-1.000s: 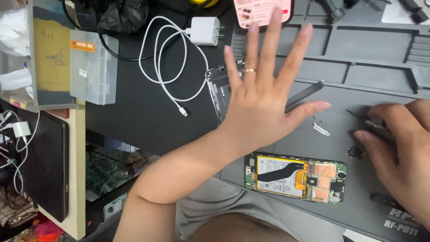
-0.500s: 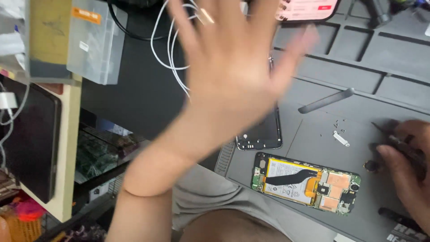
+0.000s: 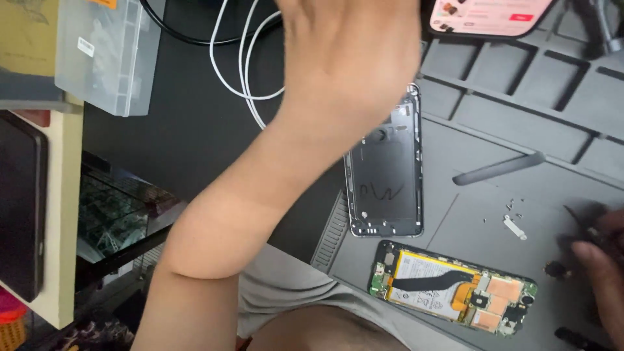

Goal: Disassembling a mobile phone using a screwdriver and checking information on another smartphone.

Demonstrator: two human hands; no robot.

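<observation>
My left hand (image 3: 351,58) is lifted high over the desk, blurred, with its fingertips cut off by the top edge and nothing in it. Its forearm crosses the middle of the view. Below it lies a dark grey phone back cover (image 3: 388,175), inside up. An opened phone (image 3: 452,287) with a yellow-white battery and exposed boards rests at the near right on the grey repair mat (image 3: 520,117). At the right edge my right hand (image 3: 601,266) pinches a thin dark tool (image 3: 578,218) beside small loose screws and a metal bracket (image 3: 515,227).
A black pry stick (image 3: 499,168) lies on the mat. A phone with a lit pink screen (image 3: 487,14) sits at the top. A white cable (image 3: 237,65) loops on the black desk, a clear plastic box (image 3: 107,55) stands top left, and a black tablet (image 3: 19,208) is far left.
My left hand rose and moved up toward the top of the view, uncovering the back cover. The view shifted closer. My right hand stayed at the right edge with its tool.
</observation>
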